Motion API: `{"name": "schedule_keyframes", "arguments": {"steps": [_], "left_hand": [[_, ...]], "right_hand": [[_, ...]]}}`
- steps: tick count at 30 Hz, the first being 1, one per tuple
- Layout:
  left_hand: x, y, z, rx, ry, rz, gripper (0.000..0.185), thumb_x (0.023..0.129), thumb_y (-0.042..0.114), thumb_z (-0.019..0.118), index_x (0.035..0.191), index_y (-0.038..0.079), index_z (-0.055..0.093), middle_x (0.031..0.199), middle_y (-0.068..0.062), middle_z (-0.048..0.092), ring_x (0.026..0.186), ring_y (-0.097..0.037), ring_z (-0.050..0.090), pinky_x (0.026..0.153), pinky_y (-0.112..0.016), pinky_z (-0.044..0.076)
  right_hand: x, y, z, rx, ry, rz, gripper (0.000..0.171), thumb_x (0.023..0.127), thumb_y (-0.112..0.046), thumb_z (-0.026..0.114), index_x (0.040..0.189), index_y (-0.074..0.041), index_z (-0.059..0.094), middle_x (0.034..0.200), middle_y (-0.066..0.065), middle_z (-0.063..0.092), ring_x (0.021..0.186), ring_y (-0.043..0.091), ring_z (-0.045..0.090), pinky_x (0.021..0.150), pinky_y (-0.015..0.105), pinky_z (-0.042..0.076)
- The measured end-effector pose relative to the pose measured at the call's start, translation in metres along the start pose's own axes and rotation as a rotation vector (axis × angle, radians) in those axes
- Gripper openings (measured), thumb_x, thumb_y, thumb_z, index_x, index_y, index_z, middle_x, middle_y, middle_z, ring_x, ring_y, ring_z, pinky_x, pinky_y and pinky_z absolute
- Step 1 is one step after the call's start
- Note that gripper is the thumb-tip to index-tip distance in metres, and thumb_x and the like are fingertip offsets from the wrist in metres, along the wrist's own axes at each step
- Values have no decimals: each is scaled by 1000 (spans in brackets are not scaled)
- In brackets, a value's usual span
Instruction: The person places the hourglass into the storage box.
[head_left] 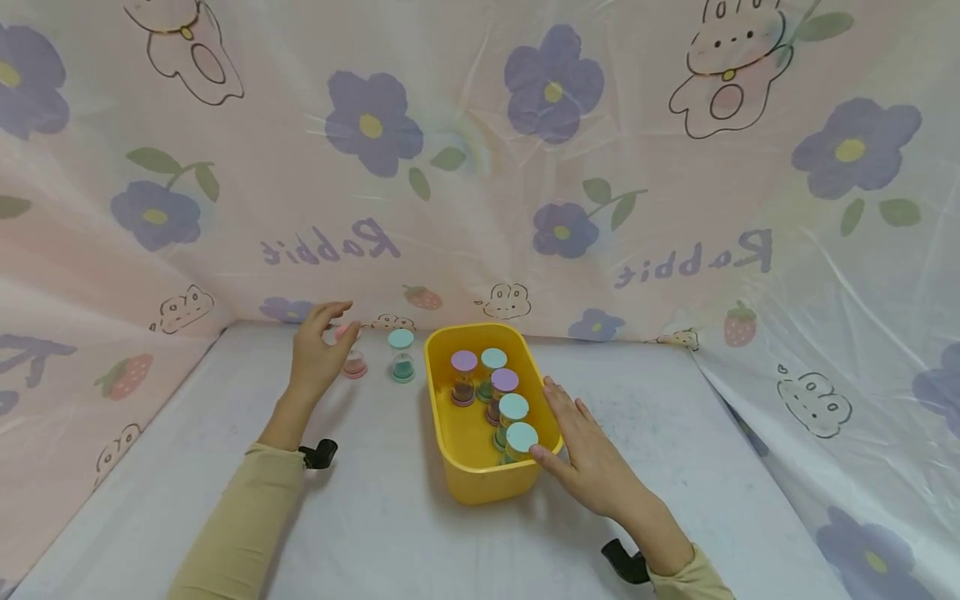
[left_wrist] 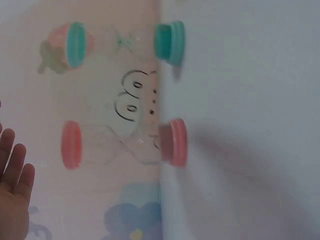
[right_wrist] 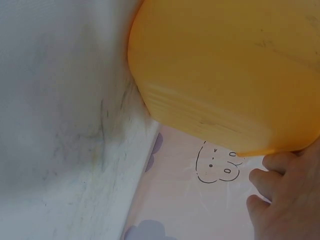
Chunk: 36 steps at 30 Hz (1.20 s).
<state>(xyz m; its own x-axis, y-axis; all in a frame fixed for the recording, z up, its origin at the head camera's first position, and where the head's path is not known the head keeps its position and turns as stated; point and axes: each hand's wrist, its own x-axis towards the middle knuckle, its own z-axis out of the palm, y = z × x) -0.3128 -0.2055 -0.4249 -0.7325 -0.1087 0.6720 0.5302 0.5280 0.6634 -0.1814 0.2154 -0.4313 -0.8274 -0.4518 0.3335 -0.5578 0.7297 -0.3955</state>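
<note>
My left hand [head_left: 318, 350], fingers apart and holding nothing, is close to a pink-capped hourglass [head_left: 355, 364]. In the left wrist view a gap shows between that hand [left_wrist: 15, 185] and the pink hourglass [left_wrist: 120, 145]. Beside it a teal-capped hourglass [head_left: 402, 357] stands upright on the table. My right hand [head_left: 592, 458] lies along the right side of a yellow plastic bin [head_left: 472, 483], its fingers mostly straight at the rim. Inside the bin stand several hourglasses, some with purple caps [head_left: 464, 361], others with light-teal caps [head_left: 513, 407].
A white-covered table [head_left: 360, 517] lies under everything. Behind it and at both sides hangs a pink curtain [head_left: 465, 217] printed with flowers and rabbits. A black piece [head_left: 319, 454] sticks out from the left wrist, another [head_left: 625, 562] from the right.
</note>
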Motion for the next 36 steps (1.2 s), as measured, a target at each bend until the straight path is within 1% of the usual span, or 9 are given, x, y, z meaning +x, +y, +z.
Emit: {"name": "schedule_keyframes", "arguments": {"steps": [2, 4, 7, 12, 17, 20, 29, 33, 36], "left_hand": [[-2, -7, -3, 25, -36, -12, 40, 93, 1, 75, 132, -5, 66, 134, -23, 61, 124, -41, 56, 104, -53, 45], [-3, -12, -6, 49, -92, -33, 43, 95, 4, 74, 135, -5, 63, 140, -24, 57, 130, -45, 52, 108, -60, 42], [-4, -18, -11, 93, -177, -70, 49, 97, 10, 73, 141, -4, 57, 147, -25, 51, 134, -49, 48, 110, -67, 38], [-2, -26, -16, 171, -289, -128, 59, 99, 16, 72, 149, -4, 48, 150, -27, 46, 132, -48, 48, 106, -66, 42], [-1, -30, -17, 209, -369, -159, 65, 100, 18, 70, 152, -8, 42, 144, -31, 48, 128, -47, 49, 103, -60, 47], [0, -31, -17, 224, -398, -166, 65, 101, 20, 69, 152, -10, 41, 139, -32, 50, 127, -47, 50, 101, -59, 49], [2, -37, -19, 244, -450, -173, 62, 104, 20, 65, 152, -11, 41, 133, -31, 52, 119, -50, 56, 100, -59, 51], [1, -40, -18, 236, -443, -161, 59, 103, 17, 66, 150, -11, 43, 129, -30, 54, 115, -48, 58, 99, -58, 52], [0, -41, -18, 225, -429, -159, 56, 103, 15, 66, 149, -11, 45, 126, -29, 55, 113, -48, 59, 99, -59, 52]], "right_hand": [[0, 0, 0, -1, -3, -1, 83, 105, -46, 58, 167, -8, 17, 173, 7, 18, 158, 30, 22, 128, 51, 13], [0, 0, -1, -1, -6, 0, 83, 105, -46, 58, 167, -8, 17, 173, 7, 18, 158, 30, 22, 129, 50, 12], [0, -1, -1, 0, -6, 2, 83, 105, -46, 58, 167, -8, 17, 173, 8, 18, 158, 30, 22, 129, 48, 11], [0, 0, -1, -1, -4, 1, 84, 105, -46, 58, 167, -8, 17, 173, 8, 18, 158, 30, 22, 129, 49, 11], [-1, 2, 1, -5, 0, -7, 83, 105, -45, 58, 167, -9, 17, 173, 7, 17, 158, 30, 22, 128, 51, 13], [-1, 2, 1, -4, 2, -15, 83, 105, -44, 58, 167, -8, 17, 173, 7, 17, 158, 31, 22, 128, 54, 14], [0, 3, 2, -16, 13, -26, 82, 105, -44, 59, 166, -7, 18, 173, 9, 19, 158, 31, 22, 124, 60, 19], [-1, 4, 3, -20, 20, -32, 82, 105, -43, 59, 166, -7, 18, 173, 10, 20, 157, 32, 24, 125, 59, 19], [-1, 3, 3, -10, 14, -23, 82, 106, -43, 58, 167, -7, 18, 173, 9, 18, 157, 31, 22, 129, 50, 13]]}}
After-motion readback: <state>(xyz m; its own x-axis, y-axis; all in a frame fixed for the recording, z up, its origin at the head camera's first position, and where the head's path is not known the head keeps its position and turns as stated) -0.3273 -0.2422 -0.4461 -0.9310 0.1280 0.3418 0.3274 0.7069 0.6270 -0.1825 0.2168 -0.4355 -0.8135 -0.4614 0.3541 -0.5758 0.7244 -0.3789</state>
